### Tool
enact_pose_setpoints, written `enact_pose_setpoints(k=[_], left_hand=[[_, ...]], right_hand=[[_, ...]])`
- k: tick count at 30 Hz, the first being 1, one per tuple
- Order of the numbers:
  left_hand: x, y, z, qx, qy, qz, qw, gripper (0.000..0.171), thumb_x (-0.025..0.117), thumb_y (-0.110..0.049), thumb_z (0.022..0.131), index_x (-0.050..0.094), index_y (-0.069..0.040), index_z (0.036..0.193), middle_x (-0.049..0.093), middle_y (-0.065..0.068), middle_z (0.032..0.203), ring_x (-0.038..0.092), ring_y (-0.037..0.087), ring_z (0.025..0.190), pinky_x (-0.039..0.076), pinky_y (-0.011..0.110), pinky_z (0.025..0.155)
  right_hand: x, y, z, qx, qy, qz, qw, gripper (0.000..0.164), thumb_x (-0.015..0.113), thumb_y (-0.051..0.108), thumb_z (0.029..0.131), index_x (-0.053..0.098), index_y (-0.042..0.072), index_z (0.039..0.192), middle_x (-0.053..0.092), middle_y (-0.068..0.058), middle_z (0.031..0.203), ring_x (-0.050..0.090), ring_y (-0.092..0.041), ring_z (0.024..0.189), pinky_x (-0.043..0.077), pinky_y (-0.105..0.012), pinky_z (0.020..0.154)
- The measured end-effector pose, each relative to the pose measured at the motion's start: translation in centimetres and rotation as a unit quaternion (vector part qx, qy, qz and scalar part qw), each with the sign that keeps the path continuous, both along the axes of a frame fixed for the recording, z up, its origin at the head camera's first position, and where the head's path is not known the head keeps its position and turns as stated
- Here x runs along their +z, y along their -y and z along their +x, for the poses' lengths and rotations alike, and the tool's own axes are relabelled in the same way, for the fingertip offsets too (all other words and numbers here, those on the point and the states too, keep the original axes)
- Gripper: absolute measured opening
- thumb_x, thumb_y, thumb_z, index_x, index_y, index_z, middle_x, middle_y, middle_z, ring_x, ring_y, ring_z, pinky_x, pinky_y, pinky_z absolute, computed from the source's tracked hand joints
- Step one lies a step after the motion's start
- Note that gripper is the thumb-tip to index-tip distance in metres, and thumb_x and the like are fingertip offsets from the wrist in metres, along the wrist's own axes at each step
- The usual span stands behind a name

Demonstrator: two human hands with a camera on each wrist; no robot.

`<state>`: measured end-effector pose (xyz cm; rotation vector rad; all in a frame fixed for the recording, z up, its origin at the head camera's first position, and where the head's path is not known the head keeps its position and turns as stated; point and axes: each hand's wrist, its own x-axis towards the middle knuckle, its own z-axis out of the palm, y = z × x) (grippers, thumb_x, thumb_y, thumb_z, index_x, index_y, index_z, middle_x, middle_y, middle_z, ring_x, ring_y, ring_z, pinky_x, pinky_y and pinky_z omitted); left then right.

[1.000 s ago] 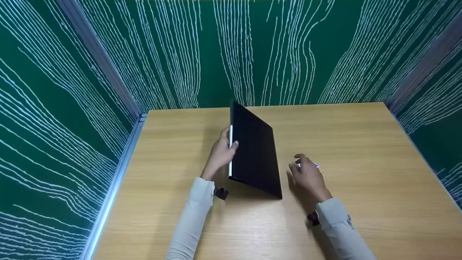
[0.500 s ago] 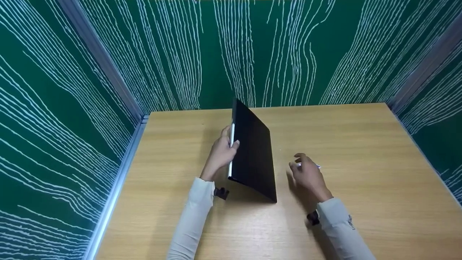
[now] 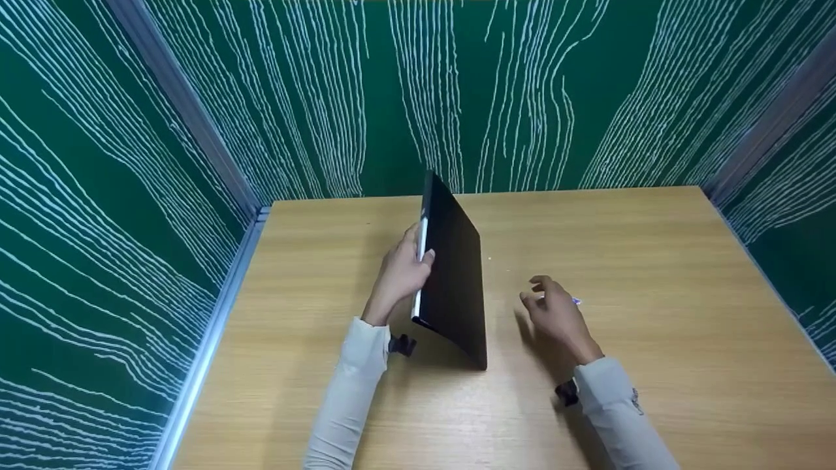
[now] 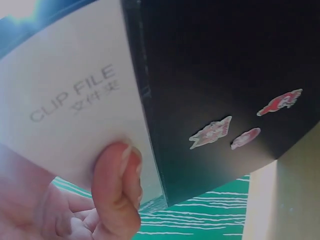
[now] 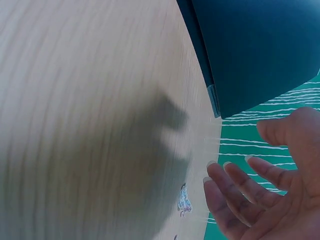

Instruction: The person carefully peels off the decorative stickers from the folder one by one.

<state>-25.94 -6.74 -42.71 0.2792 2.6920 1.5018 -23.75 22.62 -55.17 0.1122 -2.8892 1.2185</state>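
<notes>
My left hand point(image 3: 401, 274) grips a black clip file point(image 3: 457, 281) by its white-labelled spine, thumb on the side facing right. The file stands tilted on edge above the table. Grey "CLIP FILE" lettering shows on the spine label point(image 4: 75, 92) in the left wrist view. On the cover turned left are a ribbon-shaped sticker point(image 4: 211, 132), a small oval sticker point(image 4: 245, 138) and a red sticker point(image 4: 280, 102). My right hand point(image 3: 560, 320) hovers to the right of the file, fingers loosely bent and holding nothing. Beside it a small colourful sticker point(image 5: 184, 201) lies on the table.
The wooden table point(image 3: 653, 261) reaches back to a green wall point(image 3: 405, 98) with white wavy lines. Similar panels and metal posts stand at both sides. A small dark wrist camera point(image 3: 402, 344) hangs at my left cuff, another point(image 3: 567, 393) at my right.
The file's free right edge has swung to the left, so its dark cover looks narrower. My left hand has risen slightly with it. My right hand has stayed almost still.
</notes>
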Motion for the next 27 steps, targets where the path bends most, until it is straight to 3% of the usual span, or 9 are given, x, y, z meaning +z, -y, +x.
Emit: enact_pose_setpoints(k=[3,8,10,13,18,22,27], left_hand=[[0.4,0.0,0.1,0.000,0.007,0.004,1.0000,0.061,0.052,-0.016,0.101,0.027,-0.011,0.157,0.061,0.017,0.125,0.062,0.022,0.082,0.053,0.033,0.069],[1.1,-0.1,0.2,0.001,0.013,-0.010,0.9999,0.059,0.052,-0.016,0.101,0.029,-0.014,0.156,0.052,0.014,0.146,0.062,0.028,0.106,0.054,0.042,0.086],[1.4,-0.2,0.2,0.000,0.016,-0.022,0.9996,0.059,0.052,-0.016,0.102,0.030,-0.014,0.157,0.056,0.014,0.140,0.062,0.026,0.100,0.054,0.039,0.083],[1.8,-0.3,0.2,-0.003,0.018,-0.040,0.9990,0.060,0.051,-0.016,0.102,0.028,-0.012,0.157,0.061,0.014,0.117,0.058,0.022,0.078,0.051,0.031,0.068],[2.6,-0.6,0.2,-0.009,0.009,-0.058,0.9983,0.061,0.051,-0.016,0.102,0.026,-0.009,0.158,0.052,0.009,0.086,0.048,0.017,0.060,0.043,0.025,0.056],[3.0,-0.8,0.1,-0.007,0.007,-0.065,0.9978,0.060,0.051,-0.014,0.101,0.029,-0.010,0.157,0.050,0.007,0.081,0.048,0.016,0.057,0.041,0.024,0.053],[3.2,-1.2,0.0,-0.005,0.010,-0.077,0.9970,0.060,0.051,-0.014,0.101,0.030,-0.011,0.157,0.052,0.009,0.089,0.051,0.017,0.059,0.044,0.024,0.052]], right_hand=[[0.1,-0.1,0.0,0.001,0.004,0.000,1.000,0.050,0.054,0.027,0.102,0.045,-0.004,0.140,0.057,-0.030,0.132,0.065,-0.042,0.106,0.053,-0.054,0.087],[0.3,-0.2,-0.1,0.004,0.008,0.000,1.000,0.052,0.053,0.031,0.103,0.044,-0.002,0.141,0.055,-0.029,0.134,0.064,-0.041,0.108,0.053,-0.054,0.087],[0.4,-0.2,-0.1,0.005,0.007,-0.001,1.000,0.052,0.052,0.031,0.103,0.044,-0.002,0.141,0.055,-0.029,0.134,0.063,-0.041,0.109,0.052,-0.054,0.088],[0.6,-0.2,-0.2,0.004,0.007,-0.005,1.000,0.051,0.053,0.031,0.103,0.044,-0.002,0.140,0.055,-0.029,0.134,0.063,-0.042,0.109,0.052,-0.054,0.088],[1.0,0.0,-0.4,0.004,0.006,-0.005,1.000,0.050,0.053,0.031,0.102,0.044,-0.001,0.140,0.055,-0.028,0.133,0.063,-0.042,0.109,0.052,-0.054,0.089],[1.2,0.1,-0.5,0.004,0.005,-0.004,1.000,0.051,0.053,0.032,0.103,0.044,-0.001,0.141,0.055,-0.027,0.133,0.063,-0.042,0.110,0.052,-0.054,0.089],[1.4,0.2,-0.6,0.004,0.006,-0.006,1.000,0.050,0.053,0.031,0.103,0.044,-0.001,0.141,0.055,-0.026,0.134,0.063,-0.040,0.111,0.052,-0.053,0.089]])
